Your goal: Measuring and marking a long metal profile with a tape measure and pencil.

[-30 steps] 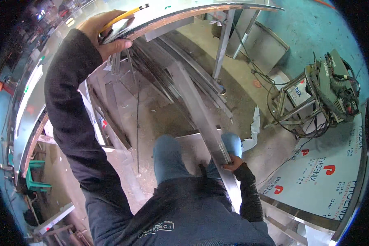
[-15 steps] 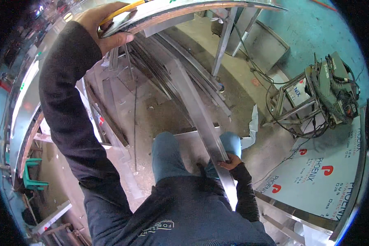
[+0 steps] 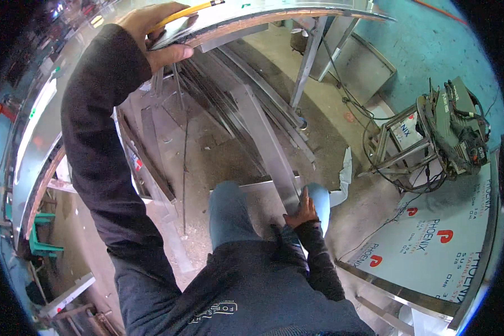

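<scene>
My left hand (image 3: 154, 28) is closed at the edge of the raised worktop (image 3: 246, 27) at the top. A yellow pencil (image 3: 191, 10) sticks out from its fingers, and its thumb lies against the edge. Low in the middle, my right hand (image 3: 302, 213) grips a long flat grey metal bar (image 3: 270, 151), thumb on the left side and a finger stretched along the right side. The bar slopes from the scrap metal on the far floor down to my right thigh. My body and right hand hide its near end.
Long metal strips (image 3: 218, 101) are piled under the worktop. To the right, a welding-type machine (image 3: 459, 123) with tangled cables sits on a metal stand. A film-covered sheet (image 3: 431, 241) lies at the lower right. Green plastic stools (image 3: 43, 241) stand at the left.
My right hand has moved up along the bar and shifted its grip, with a finger now stretched out. My left hand, still with the pencil, appears slightly further right.
</scene>
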Available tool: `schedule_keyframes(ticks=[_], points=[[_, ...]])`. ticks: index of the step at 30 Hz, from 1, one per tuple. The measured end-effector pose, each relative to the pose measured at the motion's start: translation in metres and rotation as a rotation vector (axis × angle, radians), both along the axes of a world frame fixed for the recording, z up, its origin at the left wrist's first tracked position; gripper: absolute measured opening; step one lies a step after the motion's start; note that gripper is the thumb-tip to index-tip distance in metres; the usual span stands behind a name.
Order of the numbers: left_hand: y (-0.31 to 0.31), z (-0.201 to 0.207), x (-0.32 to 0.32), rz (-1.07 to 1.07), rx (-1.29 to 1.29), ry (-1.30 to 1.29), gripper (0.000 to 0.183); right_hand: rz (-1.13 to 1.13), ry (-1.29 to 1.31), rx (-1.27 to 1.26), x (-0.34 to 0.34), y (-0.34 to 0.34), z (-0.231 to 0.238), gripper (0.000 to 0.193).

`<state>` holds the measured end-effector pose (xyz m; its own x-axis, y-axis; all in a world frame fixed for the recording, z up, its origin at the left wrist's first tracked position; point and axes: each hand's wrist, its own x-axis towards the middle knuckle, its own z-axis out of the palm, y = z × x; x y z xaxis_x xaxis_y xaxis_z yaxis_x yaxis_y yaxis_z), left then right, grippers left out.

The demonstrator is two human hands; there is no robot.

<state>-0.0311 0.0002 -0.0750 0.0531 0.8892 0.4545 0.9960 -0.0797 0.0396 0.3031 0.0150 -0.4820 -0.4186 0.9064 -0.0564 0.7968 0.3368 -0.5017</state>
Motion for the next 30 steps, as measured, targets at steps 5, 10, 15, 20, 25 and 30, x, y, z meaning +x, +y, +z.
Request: schedule_keyframes(ticks=[5,10,15,20,25,30], points=[[-0.002,-0.004,-0.003,-0.035,0.052,0.004,0.054,0.03,-0.163,-0.096,0.011,0.014,-0.003,0.096],[-0.003,0.0,0.003,0.021,0.052,0.008,0.054,0.326,0.369,-0.679,0.056,0.04,-0.033,0.059],[-0.012,0.011,0.022,0.036,0.032,0.125,0.048,0.179,0.814,-1.257,0.075,0.059,-0.09,0.034],[-0.015,0.015,0.028,0.101,-0.012,0.12,0.047,0.157,1.117,-1.331,0.06,0.078,-0.095,0.034],[-0.006,0.013,0.017,0.022,0.012,0.063,0.048,0.136,1.162,-1.323,0.05,0.085,-0.084,0.034],[-0.008,0.014,0.02,0.043,0.002,0.111,0.049,0.14,1.156,-1.329,0.053,0.088,-0.09,0.034]])
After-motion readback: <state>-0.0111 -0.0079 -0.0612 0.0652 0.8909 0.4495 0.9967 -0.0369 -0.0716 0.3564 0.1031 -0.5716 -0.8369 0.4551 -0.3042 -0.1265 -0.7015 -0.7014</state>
